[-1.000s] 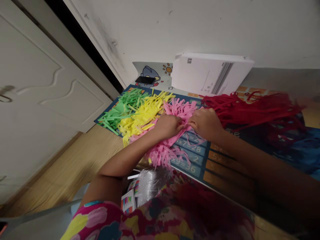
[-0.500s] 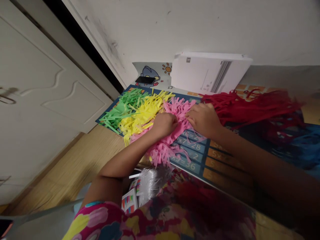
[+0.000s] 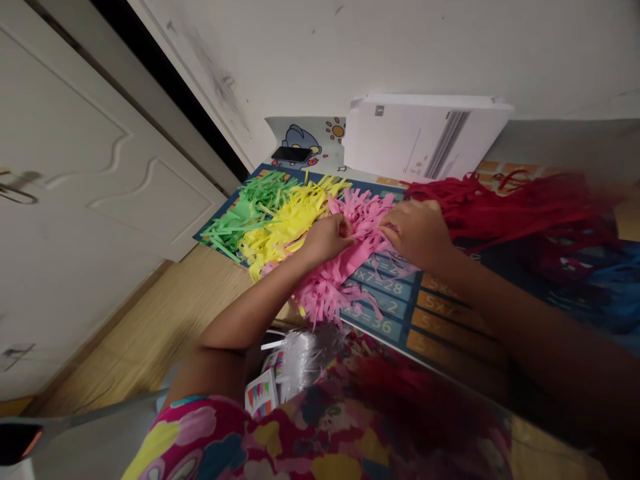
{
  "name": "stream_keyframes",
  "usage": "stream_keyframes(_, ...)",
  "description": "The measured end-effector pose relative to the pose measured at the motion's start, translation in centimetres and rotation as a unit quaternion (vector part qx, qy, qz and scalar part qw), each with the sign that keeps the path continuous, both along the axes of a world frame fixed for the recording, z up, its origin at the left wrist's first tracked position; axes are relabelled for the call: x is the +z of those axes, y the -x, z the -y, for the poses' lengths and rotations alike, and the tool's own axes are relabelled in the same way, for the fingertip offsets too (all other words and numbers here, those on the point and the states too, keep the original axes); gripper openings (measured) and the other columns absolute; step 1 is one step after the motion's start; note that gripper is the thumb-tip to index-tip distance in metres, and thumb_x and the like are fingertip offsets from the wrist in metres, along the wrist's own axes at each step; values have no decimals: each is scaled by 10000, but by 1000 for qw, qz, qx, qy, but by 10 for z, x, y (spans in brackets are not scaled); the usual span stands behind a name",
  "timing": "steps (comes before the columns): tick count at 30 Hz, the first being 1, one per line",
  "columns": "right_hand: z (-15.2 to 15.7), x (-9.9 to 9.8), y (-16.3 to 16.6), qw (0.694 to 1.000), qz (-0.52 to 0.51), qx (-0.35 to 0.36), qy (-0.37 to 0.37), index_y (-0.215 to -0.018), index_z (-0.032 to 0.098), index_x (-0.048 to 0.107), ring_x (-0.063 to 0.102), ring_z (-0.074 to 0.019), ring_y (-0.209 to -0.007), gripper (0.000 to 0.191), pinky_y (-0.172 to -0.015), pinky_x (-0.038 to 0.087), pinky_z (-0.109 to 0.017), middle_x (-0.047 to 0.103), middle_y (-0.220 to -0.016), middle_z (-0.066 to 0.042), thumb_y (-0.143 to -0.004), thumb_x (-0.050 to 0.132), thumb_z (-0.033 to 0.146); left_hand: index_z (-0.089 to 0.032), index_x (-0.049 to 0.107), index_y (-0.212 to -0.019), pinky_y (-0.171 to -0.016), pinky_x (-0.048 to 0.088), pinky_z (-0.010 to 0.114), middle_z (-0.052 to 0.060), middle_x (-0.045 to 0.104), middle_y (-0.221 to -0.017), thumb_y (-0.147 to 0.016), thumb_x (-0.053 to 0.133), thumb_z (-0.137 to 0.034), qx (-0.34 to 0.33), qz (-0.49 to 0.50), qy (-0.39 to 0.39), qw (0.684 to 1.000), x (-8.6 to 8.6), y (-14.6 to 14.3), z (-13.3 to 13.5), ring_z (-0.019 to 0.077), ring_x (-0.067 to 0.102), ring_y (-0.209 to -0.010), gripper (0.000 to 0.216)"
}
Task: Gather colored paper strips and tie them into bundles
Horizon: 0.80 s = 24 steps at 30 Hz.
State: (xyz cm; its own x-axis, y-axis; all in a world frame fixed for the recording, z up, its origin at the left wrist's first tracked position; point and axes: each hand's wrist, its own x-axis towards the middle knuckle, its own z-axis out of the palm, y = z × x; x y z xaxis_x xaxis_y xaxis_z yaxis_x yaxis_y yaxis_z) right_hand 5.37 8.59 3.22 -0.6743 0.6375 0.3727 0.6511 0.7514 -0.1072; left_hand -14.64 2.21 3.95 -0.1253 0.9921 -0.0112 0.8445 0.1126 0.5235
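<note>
Pink fringed tissue paper [image 3: 363, 260] lies across the table mat, its cut strips fanning out at both ends. My left hand [image 3: 330, 237] is on its left side, fingers curled and thumb tip pressed to the paper. From the right, my right hand [image 3: 417, 230] pinches strips near the far end between thumb and fingers. Beside the pink paper lies yellow fringed tissue paper [image 3: 295, 213], with green fringed tissue paper [image 3: 260, 207] further left. Red fringed tissue paper [image 3: 505, 207] spreads out beyond my right hand.
A white box [image 3: 425, 137] leans against the wall behind the papers. A black phone [image 3: 291, 155] lies at the back left. Blue fringe [image 3: 605, 293] is at the far right. Silver tinsel [image 3: 303, 360] and printed packets [image 3: 263, 393] sit below the table's front edge. The mat [image 3: 385, 307] carries printed multiplication sums.
The fingers of my left hand have loosened slightly, with a gap showing by the thumb. My right hand has shifted a little right on the strips. The camera view has moved slightly.
</note>
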Motion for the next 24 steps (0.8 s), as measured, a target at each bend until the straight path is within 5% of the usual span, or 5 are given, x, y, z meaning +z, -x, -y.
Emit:
stream_keyframes(10,7,-7,-1,995,-95,6,-21,-1060,169,697,588,-283,-984,214,-831,313,-401,708,-1043,-106,-948,571,301,-146,604,-640,-545,347,214,-44,579,-592,-662,767,-192,-24,175,-15,984,-20,14,-7,88,494,-551,171)
stream_keyframes(15,21,-17,-3,986,-166,19,-20,-937,156,682,624,-258,-925,208,-814,351,-385,708,-914,-92,-940,590,343,-144,639,-704,-570,372,219,-40,603,-624,-653,728,-124,-19,208,-18,978,-19,13,-5,95,534,-573,105)
stream_keyframes(20,32,-27,2,990,-126,55,34,-991,170,702,629,-272,-973,277,-808,388,-377,708,-1006,-104,-871,668,417,-145,637,-673,-574,363,232,-36,600,-624,-661,721,-141,-26,183,-24,982,-17,13,-4,99,521,-575,84)
stream_keyframes(24,27,-28,5,982,-109,30,153,-897,187,715,634,-217,-824,146,-724,413,-318,722,-915,-68,-826,674,308,-150,618,-640,-571,335,238,-39,581,-614,-664,761,-187,-32,150,-29,988,-15,11,-3,94,487,-565,149)
